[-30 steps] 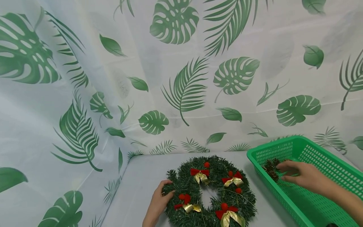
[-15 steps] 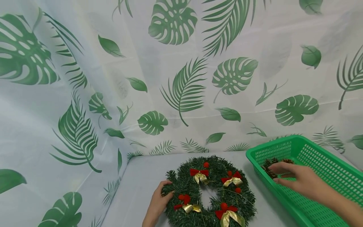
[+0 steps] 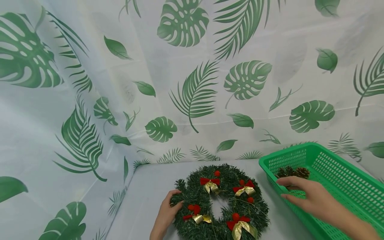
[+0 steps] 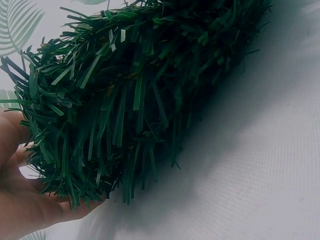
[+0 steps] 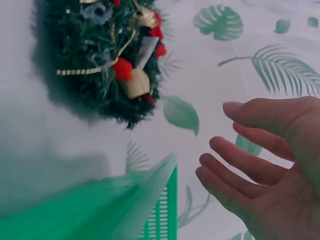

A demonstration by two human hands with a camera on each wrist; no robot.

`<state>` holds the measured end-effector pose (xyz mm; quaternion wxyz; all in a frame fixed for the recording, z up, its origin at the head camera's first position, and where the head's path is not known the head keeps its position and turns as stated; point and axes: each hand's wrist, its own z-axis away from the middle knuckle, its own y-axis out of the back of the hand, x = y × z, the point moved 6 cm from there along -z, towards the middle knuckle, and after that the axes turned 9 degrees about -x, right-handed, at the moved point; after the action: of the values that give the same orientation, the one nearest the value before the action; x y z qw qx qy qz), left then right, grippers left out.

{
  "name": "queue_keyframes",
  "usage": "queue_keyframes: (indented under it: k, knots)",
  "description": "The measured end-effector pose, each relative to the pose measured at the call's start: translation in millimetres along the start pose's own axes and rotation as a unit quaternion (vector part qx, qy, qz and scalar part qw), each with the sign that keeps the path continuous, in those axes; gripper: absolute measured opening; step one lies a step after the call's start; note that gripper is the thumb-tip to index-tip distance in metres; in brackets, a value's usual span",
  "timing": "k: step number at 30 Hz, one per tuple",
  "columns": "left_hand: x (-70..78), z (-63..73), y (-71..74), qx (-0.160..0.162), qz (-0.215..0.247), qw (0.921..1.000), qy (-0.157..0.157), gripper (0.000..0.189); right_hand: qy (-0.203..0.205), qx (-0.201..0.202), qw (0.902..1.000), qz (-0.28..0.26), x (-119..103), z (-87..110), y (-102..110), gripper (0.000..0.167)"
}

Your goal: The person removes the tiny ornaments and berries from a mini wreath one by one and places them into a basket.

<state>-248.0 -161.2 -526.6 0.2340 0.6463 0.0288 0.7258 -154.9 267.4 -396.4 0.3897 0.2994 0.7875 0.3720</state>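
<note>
Wreath (image 3: 220, 203): flat on bench (image 3: 150, 190), four bows and red balls on; no cones yet.
Left hand (image 3: 166, 215): fingers grasp wreath's left edge.
Right hand (image 3: 312, 198): fingers relaxed, empty, over basket (image 3: 345, 173).
Pine cones (image 3: 292, 172): in basket's far corner, still to go.

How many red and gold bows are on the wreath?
4 on the wreath: far left, far right, near left, near right. None seems hidden; the left hand grips only the rim.
</note>
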Motion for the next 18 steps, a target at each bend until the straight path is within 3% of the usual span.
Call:
queue_keyframes:
  k: [6,18]
  knots:
    - [-2.9,-1.5,-0.7,0.002,0.004,1.0,0.004,0.044,0.056,0.046,0.997,0.029,-19,0.4,-10,0.064]
    - [-0.7,-0.4,-0.2,-0.006,0.017,0.9998,0.0,0.043,0.067,0.068,0.9954,0.009,-43,-8.8,-33,0.063]
